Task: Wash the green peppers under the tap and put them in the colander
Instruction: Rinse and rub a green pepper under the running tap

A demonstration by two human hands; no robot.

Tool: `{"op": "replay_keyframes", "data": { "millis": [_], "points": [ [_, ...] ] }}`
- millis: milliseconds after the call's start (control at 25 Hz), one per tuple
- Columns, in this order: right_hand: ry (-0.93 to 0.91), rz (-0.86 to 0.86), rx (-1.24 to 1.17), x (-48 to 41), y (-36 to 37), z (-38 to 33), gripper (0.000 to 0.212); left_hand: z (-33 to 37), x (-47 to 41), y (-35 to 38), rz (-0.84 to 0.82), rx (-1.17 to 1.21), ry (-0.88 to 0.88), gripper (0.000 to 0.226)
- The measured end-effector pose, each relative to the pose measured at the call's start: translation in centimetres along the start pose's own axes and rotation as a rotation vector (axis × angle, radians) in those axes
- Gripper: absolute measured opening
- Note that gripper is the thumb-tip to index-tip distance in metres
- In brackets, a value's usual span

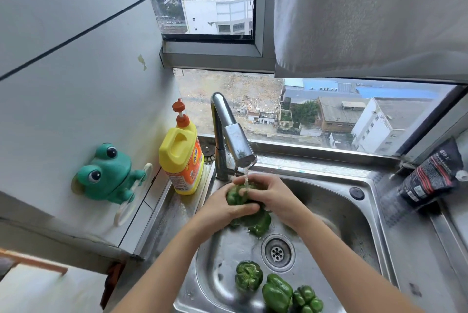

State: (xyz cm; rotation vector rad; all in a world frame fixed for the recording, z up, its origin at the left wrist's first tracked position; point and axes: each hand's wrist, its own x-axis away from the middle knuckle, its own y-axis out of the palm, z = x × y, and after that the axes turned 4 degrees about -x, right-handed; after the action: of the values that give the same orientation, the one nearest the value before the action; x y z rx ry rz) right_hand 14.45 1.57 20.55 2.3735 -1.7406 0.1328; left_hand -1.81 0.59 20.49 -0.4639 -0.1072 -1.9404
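A yellow detergent bottle (pixel 181 158) stands on the sink's left rim, near the left hand (pixel 222 209); a careless elbow could, I judge, knock it toward the basin. The left hand wraps a green pepper (pixel 234 197) from below and the right hand (pixel 269 193) curls over its top; both are clamped on it under the tap (pixel 234 135), whose stream (pixel 246 177) falls between them. Wet skin is slick, so the pepper may slip and drop. A second pepper (pixel 257 224) sits just beneath; whether it is held or resting I cannot tell. Water striking the curved flesh may spray past the sink (pixel 354 211) onto the steel tabletop (pixel 417 249). Three more peppers (pixel 277 292) lie low in the basin, close to the drain (pixel 277 253). The colander is not in view, so each washed pepper probably faces a dripping carry.

The bottle's orange label bears characters too small to read; on the right, a black pouch (pixel 435 178) carries red and white print, equally illegible.
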Motion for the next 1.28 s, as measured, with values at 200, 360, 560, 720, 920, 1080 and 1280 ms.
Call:
{"op": "replay_keyframes", "data": {
  "millis": [200, 360, 560, 720, 920, 1080, 1280],
  "points": [
    [0.162, -0.172, 0.019, -0.8, -3.8, 0.8, 0.028, -1.2, 0.5, 0.8, 0.09, -0.39, -0.011, 0.09],
    [0.258, 0.222, 0.093, -5.7, -5.4, 1.5, 0.055, -2.2, 0.6, 1.3, 0.163, -0.605, 0.135, 0.109],
    [0.424, 0.081, 0.164, -11.1, -3.5, 2.9, 0.063, -3.8, 0.3, 0.8, 0.26, -0.584, 0.231, 0.098],
    [0.45, 0.134, 0.207, -11.9, -3.3, 3.1, 0.004, -4.1, 0.2, 0.6, 0.235, -0.158, -0.034, 0.091],
    [0.361, 0.129, 0.507, -12.9, -3.1, 2.7, 0.031, -3.6, 0.6, 1.0, -0.017, 0.54, -0.329, 0.055],
    [0.301, 0.243, 0.62, -14.1, -2.1, 3.1, 0.018, -3.8, 0.1, 1.3, 0.0, 0.86, -0.498, 0.049],
    [0.166, 0.354, 0.577, -13.9, -1.2, 2.9, 0.005, -4.0, 0.1, 1.2, -0.011, 0.874, -0.55, 0.047]
  ]
}}
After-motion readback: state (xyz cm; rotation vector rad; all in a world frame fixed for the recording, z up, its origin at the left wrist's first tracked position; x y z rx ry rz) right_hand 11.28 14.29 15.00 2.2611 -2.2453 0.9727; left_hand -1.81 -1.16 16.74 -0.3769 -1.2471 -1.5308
